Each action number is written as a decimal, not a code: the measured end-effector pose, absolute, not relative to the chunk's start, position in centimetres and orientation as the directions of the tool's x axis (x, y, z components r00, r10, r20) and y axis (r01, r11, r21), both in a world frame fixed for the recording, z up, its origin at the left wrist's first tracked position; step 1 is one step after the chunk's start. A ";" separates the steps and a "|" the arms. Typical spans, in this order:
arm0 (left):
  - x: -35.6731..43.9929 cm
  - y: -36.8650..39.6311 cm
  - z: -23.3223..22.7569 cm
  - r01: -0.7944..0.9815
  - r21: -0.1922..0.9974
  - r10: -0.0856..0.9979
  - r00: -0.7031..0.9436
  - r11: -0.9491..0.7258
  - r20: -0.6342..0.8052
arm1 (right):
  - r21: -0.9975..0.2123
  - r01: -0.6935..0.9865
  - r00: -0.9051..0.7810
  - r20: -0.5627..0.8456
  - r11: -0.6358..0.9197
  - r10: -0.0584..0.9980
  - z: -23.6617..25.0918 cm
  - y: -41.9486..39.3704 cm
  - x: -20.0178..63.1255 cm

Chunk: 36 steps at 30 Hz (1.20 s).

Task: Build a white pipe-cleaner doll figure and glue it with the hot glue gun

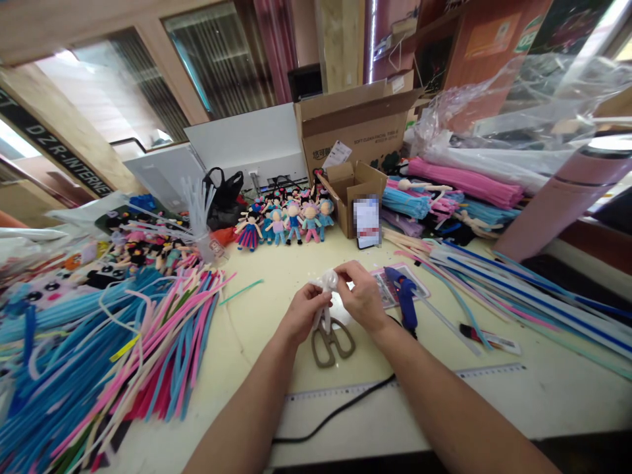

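Note:
Between my two hands, above the table, is a small white fuzzy figure [326, 280] that looks bent from pipe cleaners. My left hand [309, 308] pinches its lower left side with thumb and fingers. On the upper right, the fingers of my right hand [359, 295] close on the same piece. A pair of scissors with grey-brown handles [323, 349] lies just below my hands, its blades partly hidden behind the left fingers and the white piece. To the right of my right hand rests a blue glue gun [405, 296].
Bundled pipe cleaners [162, 336] cover the left side, and more long strips [513, 296] lie at right. Several small dolls [293, 222] stand at the back beside cardboard boxes [363, 184] and a propped phone [367, 227]. A ruler [340, 390] and black cable [340, 411] lie in front.

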<state>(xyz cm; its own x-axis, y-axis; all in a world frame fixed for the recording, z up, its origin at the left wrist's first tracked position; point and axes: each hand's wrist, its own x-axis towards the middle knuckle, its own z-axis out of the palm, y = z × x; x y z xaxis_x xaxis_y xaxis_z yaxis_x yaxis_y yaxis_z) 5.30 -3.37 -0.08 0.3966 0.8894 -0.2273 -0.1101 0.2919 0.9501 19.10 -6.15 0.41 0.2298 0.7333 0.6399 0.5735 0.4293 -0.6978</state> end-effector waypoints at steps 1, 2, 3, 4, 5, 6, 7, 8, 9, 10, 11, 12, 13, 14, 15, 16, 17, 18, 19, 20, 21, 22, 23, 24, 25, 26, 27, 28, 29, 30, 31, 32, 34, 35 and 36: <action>5.3 -3.4 -0.1 -0.109 0.951 0.890 0.396 0.289 -0.226 | -0.700 0.572 0.235 0.639 0.427 0.733 0.5 -6.2 19.1; 5.3 -3.4 0.0 -0.108 0.951 0.891 0.395 0.288 -0.225 | -0.704 0.568 0.239 0.636 0.426 0.734 0.5 -6.2 19.1; 5.3 -3.4 0.0 -0.111 0.952 0.892 0.394 0.287 -0.223 | -0.712 0.558 0.239 0.630 0.427 0.739 0.5 -6.1 19.1; 5.3 -3.4 -0.1 -0.115 0.952 0.893 0.392 0.285 -0.220 | -0.723 0.542 0.238 0.622 0.429 0.746 0.5 -6.1 19.1; 5.2 -3.3 -0.1 -0.121 0.952 0.897 0.388 0.279 -0.214 | -0.738 0.520 0.239 0.610 0.431 0.756 0.6 -6.1 19.1; 5.1 -3.1 -0.2 -0.128 0.955 0.902 0.381 0.269 -0.204 | -0.754 0.496 0.243 0.596 0.430 0.765 0.6 -6.1 19.2; 5.0 -3.0 -0.2 -0.133 0.958 0.910 0.368 0.254 -0.190 | -0.771 0.472 0.252 0.584 0.428 0.772 0.6 -6.0 19.3; 4.9 -2.8 -0.3 -0.136 0.963 0.920 0.351 0.234 -0.174 | -0.785 0.452 0.269 0.573 0.424 0.774 0.6 -6.0 19.5; 4.8 -2.7 -0.3 -0.136 0.968 0.930 0.331 0.213 -0.158 | -0.795 0.436 0.288 0.566 0.421 0.772 0.6 -6.0 19.6; 4.8 -2.5 -0.3 -0.132 0.973 0.939 0.313 0.192 -0.143 | -0.802 0.426 0.307 0.563 0.418 0.767 0.6 -5.9 19.8; 4.7 -2.4 -0.2 -0.126 0.977 0.945 0.301 0.172 -0.128 | -0.806 0.420 0.320 0.562 0.417 0.763 0.6 -5.9 19.9; 4.7 -2.3 -0.1 -0.118 0.981 0.949 0.294 0.156 -0.115 | -0.808 0.416 0.328 0.562 0.418 0.760 0.7 -6.0 20.0; 4.8 -2.3 0.0 -0.108 0.984 0.951 0.291 0.142 -0.105 | -0.808 0.415 0.330 0.562 0.418 0.759 0.7 -6.0 20.1; 4.8 -2.3 0.2 -0.097 0.987 0.951 0.293 0.132 -0.098 | -0.806 0.418 0.325 0.563 0.418 0.760 0.8 -6.0 20.1; 4.9 -2.3 0.5 -0.087 0.988 0.950 0.296 0.125 -0.094 | -0.803 0.424 0.318 0.565 0.419 0.762 0.8 -6.0 20.1; 5.1 -2.4 0.6 -0.077 0.990 0.950 0.298 0.119 -0.092 | -0.798 0.431 0.308 0.568 0.420 0.763 0.8 -6.0 20.0; 5.2 -2.5 0.8 -0.067 0.991 0.950 0.300 0.115 -0.090 | -0.793 0.440 0.299 0.572 0.422 0.763 0.8 -6.0 19.9; 5.3 -2.6 0.9 -0.059 0.992 0.950 0.300 0.111 -0.089 | -0.785 0.451 0.291 0.579 0.425 0.762 0.7 -6.0 19.8; 5.4 -2.7 0.9 -0.052 0.993 0.950 0.299 0.106 -0.086 | -0.778 0.462 0.285 0.585 0.426 0.759 0.6 -6.0 19.7; 5.5 -2.8 0.8 -0.045 0.994 0.952 0.294 0.100 -0.083 | -0.770 0.475 0.278 0.591 0.426 0.757 0.6 -5.9 19.6; 5.6 -2.9 0.7 -0.040 0.995 0.955 0.287 0.094 -0.079 | -0.762 0.489 0.272 0.595 0.424 0.756 0.5 -5.9 19.5; 5.6 -3.0 0.5 -0.035 0.996 0.958 0.278 0.086 -0.073 | -0.754 0.504 0.267 0.600 0.421 0.754 0.4 -5.8 19.5; 5.7 -3.0 0.3 -0.030 0.996 0.961 0.269 0.078 -0.067 | -0.745 0.519 0.259 0.604 0.419 0.753 0.3 -5.8 19.4; 5.7 -3.0 0.1 -0.023 0.997 0.964 0.260 0.070 -0.062 | -0.737 0.531 0.252 0.609 0.419 0.752 0.3 -5.8 19.4; 5.7 -3.1 -0.1 -0.012 0.998 0.966 0.253 0.061 -0.056 | -0.729 0.540 0.245 0.614 0.420 0.750 0.2 -5.7 19.3; 5.7 -3.1 -0.3 0.001 0.999 0.967 0.249 0.052 -0.051 | -0.723 0.546 0.242 0.619 0.422 0.747 0.2 -5.7 19.3; 5.7 -3.2 -0.3 0.015 0.999 0.968 0.246 0.043 -0.045 | -0.720 0.550 0.243 0.623 0.424 0.744 0.1 -5.7 19.3; 5.7 -3.2 -0.4 0.029 0.999 0.969 0.244 0.034 -0.040 | -0.718 0.551 0.244 0.626 0.425 0.741 0.1 -5.7 19.3; 5.8 -3.4 -0.3 0.040 0.999 0.969 0.243 0.025 -0.034 | -0.717 0.552 0.247 0.628 0.425 0.738 0.2 -5.8 19.2; 5.8 -3.5 -0.2 0.049 0.999 0.970 0.241 0.017 -0.028 | -0.716 0.554 0.249 0.629 0.424 0.737 0.2 -5.8 19.2; 5.8 -3.6 -0.1 0.055 0.998 0.971 0.238 0.011 -0.024 | -0.714 0.557 0.248 0.630 0.424 0.736 0.3 -5.8 19.2; 5.8 -3.8 0.0 0.060 0.998 0.972 0.235 0.007 -0.021 | -0.712 0.559 0.245 0.632 0.425 0.736 0.3 -5.9 19.2; 5.8 -4.0 0.3 0.064 0.998 0.972 0.233 0.003 -0.018 | -0.709 0.561 0.241 0.634 0.427 0.735 0.5 -6.0 19.1; 5.8 -4.1 0.4 0.063 0.998 0.972 0.235 0.001 -0.016 | -0.709 0.560 0.241 0.635 0.429 0.734 0.5 -6.1 19.1; 5.8 -4.1 0.4 0.057 0.998 0.971 0.241 -0.001 -0.013 | -0.709 0.559 0.241 0.636 0.431 0.733 0.6 -6.1 19.1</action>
